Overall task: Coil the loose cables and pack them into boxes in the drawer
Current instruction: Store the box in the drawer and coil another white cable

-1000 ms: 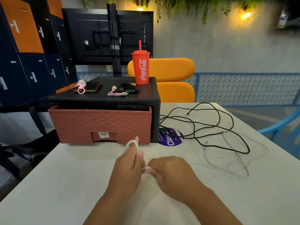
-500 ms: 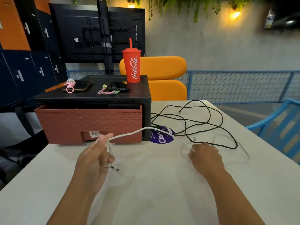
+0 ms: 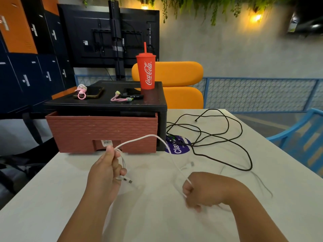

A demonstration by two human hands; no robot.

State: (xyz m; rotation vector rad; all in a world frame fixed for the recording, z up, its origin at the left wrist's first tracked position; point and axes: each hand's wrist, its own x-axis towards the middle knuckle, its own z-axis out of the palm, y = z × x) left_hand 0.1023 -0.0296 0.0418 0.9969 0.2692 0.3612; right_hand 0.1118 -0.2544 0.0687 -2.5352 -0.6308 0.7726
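Fingers (image 3: 116, 164) of the left hand (image 3: 103, 172) curl round small loops of the white cable (image 3: 150, 136), just in front of the drawer (image 3: 78, 131). The right hand (image 3: 206, 191) grips the same cable farther from the drawer. Its slack arcs left-to-right between them, so the right hand seems placed to feed the next turn. The black cable (image 3: 227, 135) lies loose right of the drawer.

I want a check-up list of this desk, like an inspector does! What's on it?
Surface: white table, purple sticker by the drawer unit.
Job's things: brick-red drawer front; no boxes seen.
Clutter: red cup, phones, pink ties atop the unit.
Hands: left hand grips white cable loops; right hand grips its other stretch.
Cables: white cable arcs between hands; black cable lies loose, tangled.
Surroundings: orange chair, lockers, screen.
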